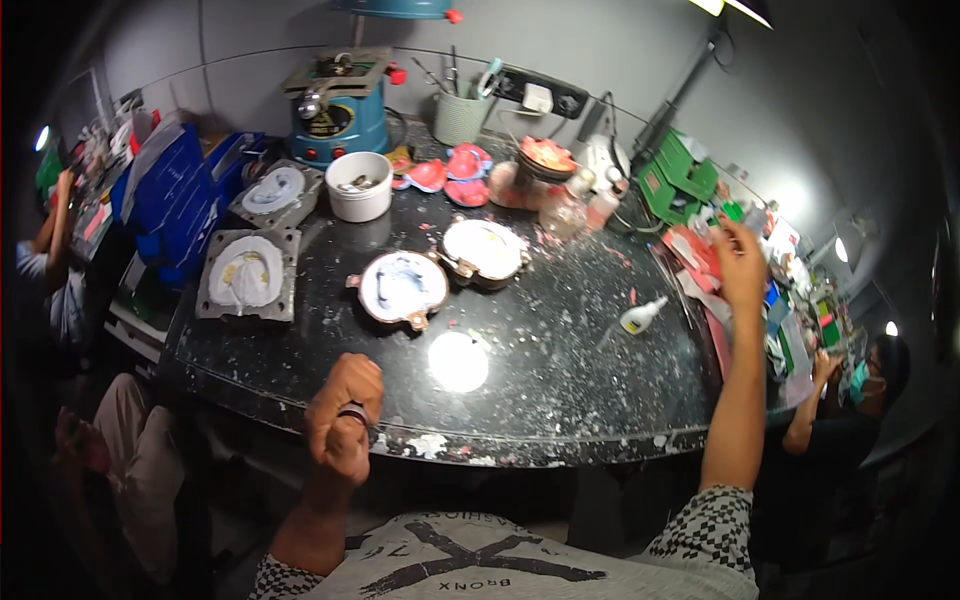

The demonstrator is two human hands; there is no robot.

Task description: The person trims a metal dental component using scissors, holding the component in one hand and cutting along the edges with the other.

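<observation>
My left hand [345, 415] is closed in a fist above the near table edge, a dark ring on one finger; whatever it holds, if anything, is hidden. Out to the right, my right hand [740, 265] reaches over pink-red sheets [690, 252], its fingers bent together around something too small to make out. Two round metal dental flasks filled with white plaster, a nearer one [403, 288] and a farther one [485, 250], lie mid-table, touching or nearly so. A small white squeeze bottle [643, 316] lies on its side left of my right forearm.
Square metal flask halves with plaster [246, 272] stand at the left, beside blue bins [170, 200]. Behind are a blue machine [340, 120], a white tub [359, 187], pink dental pieces [467, 170] and a tool cup [460, 117]. Green trays [680, 180] and a masked co-worker [868, 385] are right.
</observation>
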